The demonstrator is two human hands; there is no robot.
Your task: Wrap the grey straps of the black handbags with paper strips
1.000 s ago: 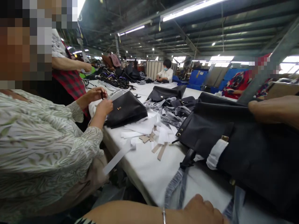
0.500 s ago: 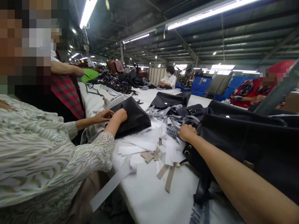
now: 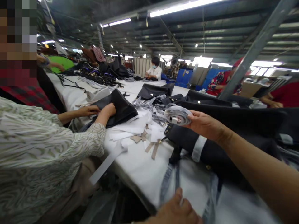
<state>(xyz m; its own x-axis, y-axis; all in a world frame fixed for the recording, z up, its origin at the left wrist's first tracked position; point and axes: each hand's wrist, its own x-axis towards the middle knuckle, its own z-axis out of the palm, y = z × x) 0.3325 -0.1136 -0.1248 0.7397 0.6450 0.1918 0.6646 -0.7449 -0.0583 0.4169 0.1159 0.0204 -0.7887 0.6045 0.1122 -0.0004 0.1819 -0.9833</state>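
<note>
Raised over the table, my right hand (image 3: 203,124) pinches a coiled strap (image 3: 177,115) wrapped in clear plastic. Beneath that arm lies a large black handbag (image 3: 224,137) with a white band (image 3: 199,148) around a rolled part of it. My left hand (image 3: 175,210) is at the bottom edge, partly cut off, its thumb raised and its fingers loosely bent with nothing seen in them. Just beyond it, plastic-wrapped straps (image 3: 167,182) hang down over the white table (image 3: 140,172).
At left, a co-worker in a patterned blouse (image 3: 46,137) has both hands on a black bag (image 3: 121,109). White strips (image 3: 130,127) and brown scraps (image 3: 137,137) lie mid-table, near a heap of wrapped straps (image 3: 158,110). A slanted metal post (image 3: 254,53) stands at right.
My right hand has lifted from the strap heap, bringing up the coiled strap. My left hand has come into view at the bottom. The view has swung to the right.
</note>
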